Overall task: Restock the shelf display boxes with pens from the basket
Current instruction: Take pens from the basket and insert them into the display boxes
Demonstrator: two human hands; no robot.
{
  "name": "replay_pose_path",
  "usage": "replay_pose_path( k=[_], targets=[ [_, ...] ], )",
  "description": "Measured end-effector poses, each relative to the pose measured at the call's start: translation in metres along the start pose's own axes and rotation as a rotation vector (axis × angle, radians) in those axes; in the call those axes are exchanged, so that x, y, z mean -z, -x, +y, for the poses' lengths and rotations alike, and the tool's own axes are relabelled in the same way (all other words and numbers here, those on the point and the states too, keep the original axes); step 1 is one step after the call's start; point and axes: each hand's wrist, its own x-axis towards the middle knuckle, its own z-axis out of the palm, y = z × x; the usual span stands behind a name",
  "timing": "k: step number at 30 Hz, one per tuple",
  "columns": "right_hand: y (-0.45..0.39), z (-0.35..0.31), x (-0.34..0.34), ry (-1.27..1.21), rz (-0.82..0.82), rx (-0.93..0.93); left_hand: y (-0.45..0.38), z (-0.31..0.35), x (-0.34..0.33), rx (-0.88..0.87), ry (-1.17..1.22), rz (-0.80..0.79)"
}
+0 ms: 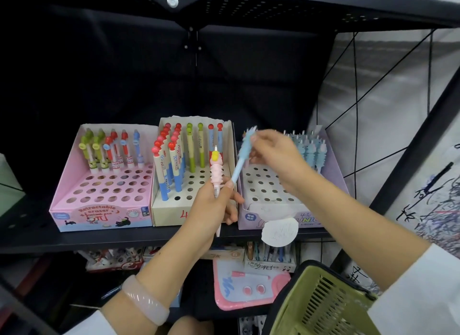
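Between the fingers of the right hand [273, 155] a blue pen [242, 155] was pinched near its top, tilted, its lower tip touching the left hand [214, 205]. A pink pen [216, 171] was gripped upright by the curled left fingers. Both hands were held before the lilac display box [333, 175], where blue pens were stood in the back rows. Beside it, a cream display box [166, 210] and a pink display box [67, 185] were ranged on the black shelf [99, 240]. At lower right, a green basket [321, 302] was seen.
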Motion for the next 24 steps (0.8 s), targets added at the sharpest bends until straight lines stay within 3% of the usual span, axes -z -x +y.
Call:
replay_pose_path(
  k=[4, 8, 13, 24],
  targets=[
    [-0.020, -0.010, 0.034, -0.012, 0.310, 0.051, 0.000, 0.003, 0.006, 0.034, -0.029, 0.029],
    [-0.021, 0.001, 0.073, 0.295, 0.435, 0.155, -0.001, 0.004, 0.005, 0.024, -0.049, 0.017],
    [-0.012, 0.024, 0.104, 0.648, 0.490, 0.241, -0.002, 0.003, -0.005, 0.051, 0.003, 0.008],
    [-0.013, 0.028, 0.097, 0.708, 0.434, 0.247, 0.000, 0.005, -0.010, 0.102, 0.064, 0.019]
  ],
)
